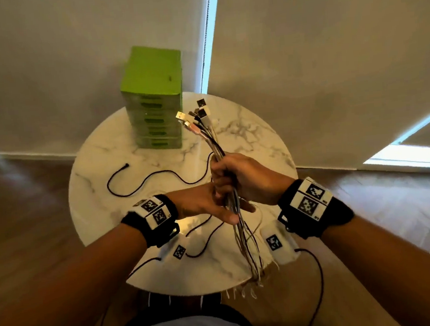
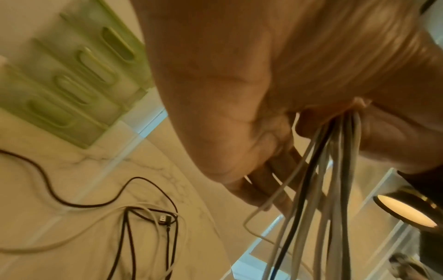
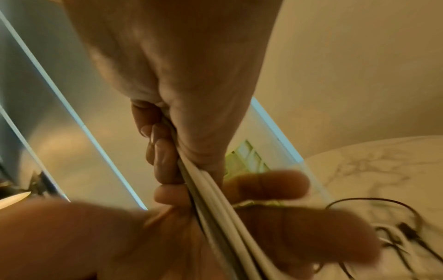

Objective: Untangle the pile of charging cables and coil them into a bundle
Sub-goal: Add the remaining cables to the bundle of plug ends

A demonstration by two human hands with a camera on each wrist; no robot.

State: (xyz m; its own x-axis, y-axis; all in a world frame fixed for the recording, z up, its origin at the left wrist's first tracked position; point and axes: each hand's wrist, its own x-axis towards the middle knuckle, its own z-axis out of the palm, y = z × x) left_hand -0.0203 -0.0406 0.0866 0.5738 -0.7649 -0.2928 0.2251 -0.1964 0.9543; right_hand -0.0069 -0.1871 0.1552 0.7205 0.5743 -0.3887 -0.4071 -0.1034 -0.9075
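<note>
My right hand [image 1: 238, 176] grips a bundle of charging cables [image 1: 215, 147] upright above the round marble table [image 1: 245, 134]. Several plug ends [image 1: 196, 112] fan out above the fist, and the tails hang past the table's near edge. Just below it, my left hand [image 1: 207, 205] lies against the bundle with the thumb across the front. The right wrist view shows the white cables [image 3: 215, 199] crossing the left palm [image 3: 275, 236], its fingers straight and blurred. A dark cable [image 1: 142, 182] snakes loose on the table. More loose cables [image 2: 148, 217] lie tangled under my hands.
A green drawer unit [image 1: 155, 98] stands at the back of the table. Two white marker-tagged blocks [image 1: 275, 243] [image 1: 178, 251] sit near the front edge, each with a black lead running off it. Wood floor surrounds the table, with blinds behind.
</note>
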